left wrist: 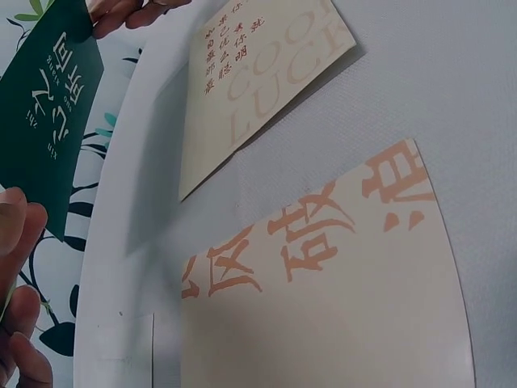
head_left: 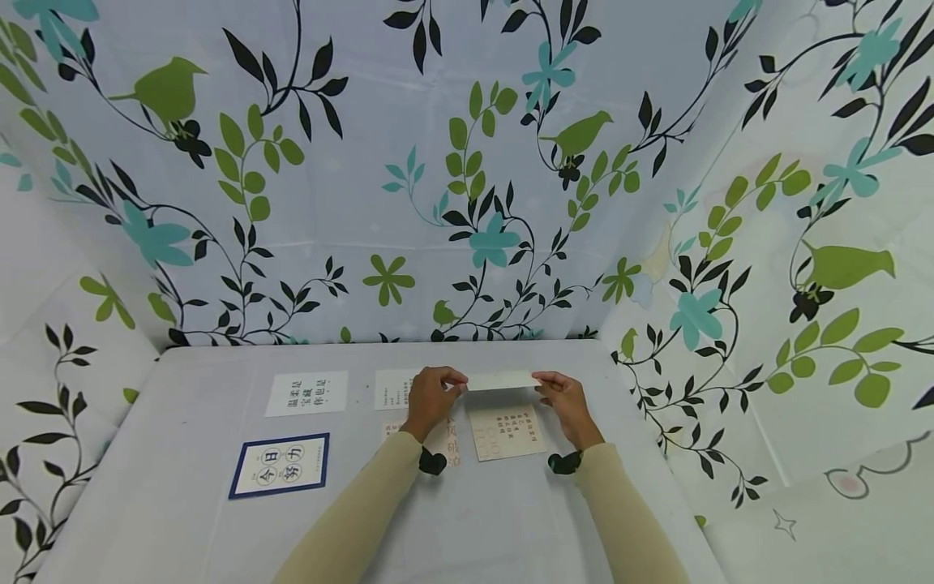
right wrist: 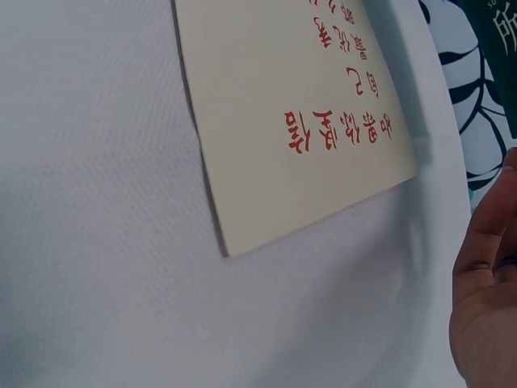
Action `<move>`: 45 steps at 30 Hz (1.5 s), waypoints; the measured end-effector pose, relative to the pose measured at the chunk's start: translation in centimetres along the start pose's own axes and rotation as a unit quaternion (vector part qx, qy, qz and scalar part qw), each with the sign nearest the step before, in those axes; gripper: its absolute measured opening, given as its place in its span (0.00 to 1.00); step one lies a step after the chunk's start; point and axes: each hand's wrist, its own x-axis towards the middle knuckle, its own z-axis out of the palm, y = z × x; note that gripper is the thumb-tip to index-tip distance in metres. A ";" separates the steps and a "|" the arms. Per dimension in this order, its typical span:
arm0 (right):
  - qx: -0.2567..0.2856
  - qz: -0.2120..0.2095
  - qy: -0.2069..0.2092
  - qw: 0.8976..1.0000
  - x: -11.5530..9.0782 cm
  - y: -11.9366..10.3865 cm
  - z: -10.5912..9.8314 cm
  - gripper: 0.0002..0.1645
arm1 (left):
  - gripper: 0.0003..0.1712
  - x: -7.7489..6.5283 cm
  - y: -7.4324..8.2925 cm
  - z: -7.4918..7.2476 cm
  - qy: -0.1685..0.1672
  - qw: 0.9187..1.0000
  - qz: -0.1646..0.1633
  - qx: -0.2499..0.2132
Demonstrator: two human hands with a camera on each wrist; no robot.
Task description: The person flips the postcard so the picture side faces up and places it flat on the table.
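A card [head_left: 502, 380] is raised above the back of the table, pale on the side toward the head camera. Its other side, seen in the left wrist view, is dark green [left wrist: 56, 113] with white characters. My left hand [head_left: 432, 399] pinches its left end between thumb and fingers. At the right end, my right hand [head_left: 567, 405] pinches it too. Below lies a cream card [head_left: 508, 434] with red characters and faint "LUCK" lettering. Beside it, partly hidden by the left hand and arm, is a cream card with orange characters [left wrist: 323, 323].
To the left lie a white card with black characters [head_left: 306, 393] and a blue-bordered card [head_left: 280, 466]. Another white card [head_left: 392, 389] lies partly behind the left hand. The white-covered table [head_left: 182, 438] meets a patterned curtain [head_left: 328, 195] at its back edge.
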 end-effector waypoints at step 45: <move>-0.030 -0.009 -0.018 0.999 -0.7 -0.7 -0.3 0.16 | 0.03 -0.3 1.5 -0.1 0.009 1.000 0.015 -0.003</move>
